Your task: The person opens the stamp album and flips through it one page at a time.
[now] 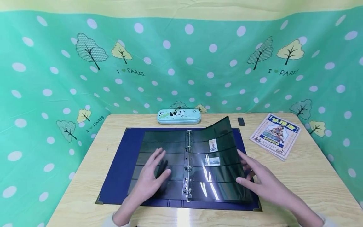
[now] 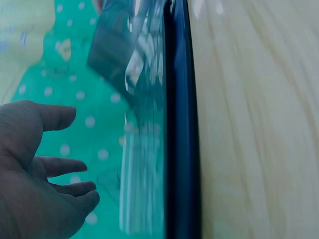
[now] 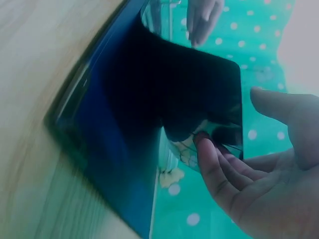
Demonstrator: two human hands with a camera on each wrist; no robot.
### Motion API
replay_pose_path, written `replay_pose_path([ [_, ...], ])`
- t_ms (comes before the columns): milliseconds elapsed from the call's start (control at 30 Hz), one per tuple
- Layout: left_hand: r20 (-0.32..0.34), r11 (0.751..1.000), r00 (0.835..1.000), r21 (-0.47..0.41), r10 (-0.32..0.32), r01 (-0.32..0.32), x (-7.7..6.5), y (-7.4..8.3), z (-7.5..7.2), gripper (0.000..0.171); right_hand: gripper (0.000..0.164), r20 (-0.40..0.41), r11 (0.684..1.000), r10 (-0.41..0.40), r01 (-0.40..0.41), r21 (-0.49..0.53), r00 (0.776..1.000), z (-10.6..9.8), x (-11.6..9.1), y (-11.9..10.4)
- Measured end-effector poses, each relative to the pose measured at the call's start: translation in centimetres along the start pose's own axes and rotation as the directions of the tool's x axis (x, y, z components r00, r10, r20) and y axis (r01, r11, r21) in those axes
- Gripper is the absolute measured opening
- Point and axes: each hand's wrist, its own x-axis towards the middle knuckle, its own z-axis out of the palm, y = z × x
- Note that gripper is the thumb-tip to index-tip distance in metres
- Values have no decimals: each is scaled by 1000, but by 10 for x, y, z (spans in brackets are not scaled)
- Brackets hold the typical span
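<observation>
A dark blue ring binder (image 1: 113, 170) lies spread on the table, with black pocket pages on both sides of its metal rings (image 1: 188, 157). The right page (image 1: 227, 173) carries two small stamps (image 1: 212, 145) in its strips, and its outer edge curves up off the cover. My right hand (image 1: 262, 176) is at that edge; in the right wrist view its fingertips (image 3: 202, 142) touch the underside of the page, with the thumb apart from it. Over the left page (image 1: 164, 138) hovers my left hand (image 1: 148, 178), fingers extended and holding nothing.
A light blue panda pencil case (image 1: 179, 116) stands behind the binder. To the right are a small black object (image 1: 241, 121) and an illustrated booklet (image 1: 276, 135). A green dotted curtain (image 1: 181, 63) hangs along the table's back and sides.
</observation>
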Motion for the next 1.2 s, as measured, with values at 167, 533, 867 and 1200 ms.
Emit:
replay_pose_path([
  [167,44,995,995,-57,88,-85,-4,23,13,70,84,10,999,-51,50,5,999,7,-2,-16],
  [533,89,933,964,-286,252,-218,-9,69,29,76,69,54,966,-257,257,17,965,26,2,-35],
  [867,164,890,974,-452,157,-68,-12,82,37,103,73,92,916,-392,379,131,915,41,9,-42],
  [1200,206,880,978,-459,-27,121,-10,85,42,118,62,252,817,-420,243,524,872,45,11,-47],
])
